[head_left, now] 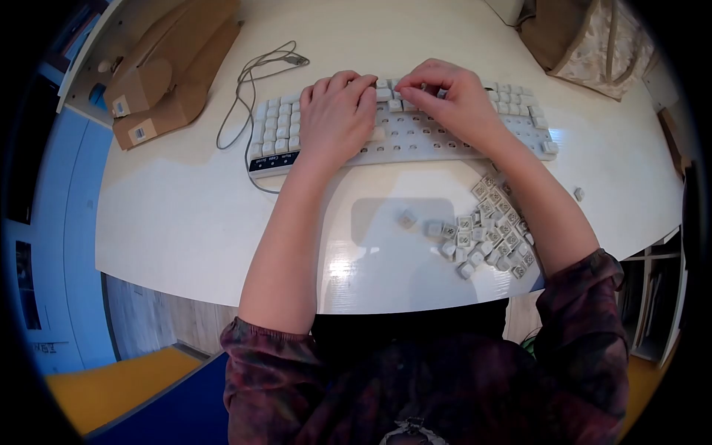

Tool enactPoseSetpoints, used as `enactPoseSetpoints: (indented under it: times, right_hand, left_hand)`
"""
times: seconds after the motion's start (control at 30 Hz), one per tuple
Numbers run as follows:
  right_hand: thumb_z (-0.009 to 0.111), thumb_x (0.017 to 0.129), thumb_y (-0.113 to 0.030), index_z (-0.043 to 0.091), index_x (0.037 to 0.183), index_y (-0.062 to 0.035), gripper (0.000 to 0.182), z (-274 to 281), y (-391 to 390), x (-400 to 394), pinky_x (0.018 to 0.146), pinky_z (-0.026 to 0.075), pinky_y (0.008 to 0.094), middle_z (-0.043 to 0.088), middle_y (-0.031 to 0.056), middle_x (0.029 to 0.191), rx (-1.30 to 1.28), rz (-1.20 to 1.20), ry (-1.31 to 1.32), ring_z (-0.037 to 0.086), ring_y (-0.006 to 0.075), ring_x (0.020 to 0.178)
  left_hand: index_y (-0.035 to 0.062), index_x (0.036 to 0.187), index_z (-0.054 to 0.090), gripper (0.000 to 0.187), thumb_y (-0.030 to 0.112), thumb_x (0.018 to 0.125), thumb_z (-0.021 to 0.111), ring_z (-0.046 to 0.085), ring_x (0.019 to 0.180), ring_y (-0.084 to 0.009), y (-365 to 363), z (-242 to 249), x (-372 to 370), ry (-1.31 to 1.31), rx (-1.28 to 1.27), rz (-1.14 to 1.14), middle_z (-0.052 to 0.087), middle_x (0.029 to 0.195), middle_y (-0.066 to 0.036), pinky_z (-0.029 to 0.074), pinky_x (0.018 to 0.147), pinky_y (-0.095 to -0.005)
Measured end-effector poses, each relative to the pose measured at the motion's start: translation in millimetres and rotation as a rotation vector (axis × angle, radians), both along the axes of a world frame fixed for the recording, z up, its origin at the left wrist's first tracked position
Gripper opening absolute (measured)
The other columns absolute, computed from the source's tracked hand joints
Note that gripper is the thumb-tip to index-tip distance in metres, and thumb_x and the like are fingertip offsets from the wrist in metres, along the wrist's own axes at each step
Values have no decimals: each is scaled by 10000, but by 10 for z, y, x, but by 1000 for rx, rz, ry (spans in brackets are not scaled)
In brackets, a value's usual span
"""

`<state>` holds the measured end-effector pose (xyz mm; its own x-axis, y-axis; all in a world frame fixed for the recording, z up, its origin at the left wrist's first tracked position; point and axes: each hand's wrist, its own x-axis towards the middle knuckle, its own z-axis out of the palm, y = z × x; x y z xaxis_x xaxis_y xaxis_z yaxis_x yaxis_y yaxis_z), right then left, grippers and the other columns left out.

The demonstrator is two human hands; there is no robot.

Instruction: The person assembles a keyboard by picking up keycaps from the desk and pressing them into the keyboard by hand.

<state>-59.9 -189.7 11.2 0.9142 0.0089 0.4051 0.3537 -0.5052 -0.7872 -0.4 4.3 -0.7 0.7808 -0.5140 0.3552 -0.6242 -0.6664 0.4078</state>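
Note:
A white keyboard point(426, 150) lies across the table with its status-light strip at the near left corner. Keycaps sit on its left block and along its far rows, while many near positions show bare switches. My left hand point(337, 119) rests palm down over the keyboard's left-middle part, fingers bent and spread on the far keys. At the far edge, right of centre, my right hand point(456, 100) has thumb and index finger pinched together just above the keys; whatever is between them is too small to tell. Loose keycaps point(493, 233) lie heaped beside my right forearm.
A grey USB cable point(239, 111) loops left of the keyboard. Brown cardboard pieces point(174, 85) lie at the far left, and a brown patterned bag point(597, 52) stands at the far right. A single keycap point(579, 193) lies near the table's right edge.

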Motion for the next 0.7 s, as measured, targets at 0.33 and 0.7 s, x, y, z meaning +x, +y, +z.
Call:
enactPoseSetpoints:
  times: [0.33, 0.7]
  right_hand:
    - [787, 730, -243, 727, 866, -70, 228, 607, 313, -526, 623, 483, 357, 689, 42, 718, -647, 601, 491, 644, 247, 668]
    - [712, 893, -206, 715, 896, -29, 177, 504, 174, -276, 539, 419, 213, 647, -8, 721, 185, 436, 405, 549, 43, 619]
  left_hand:
    - [132, 1259, 642, 373, 330, 979, 497, 499, 1237, -243, -11, -9, -40, -113, 77, 16, 597, 1283, -63, 286, 1097, -413]
    - [98, 1185, 673, 347, 312, 941, 550, 538, 1159, -263, -20, 34, -78, -170, 73, 22, 637, 1196, -77, 331, 1057, -439]
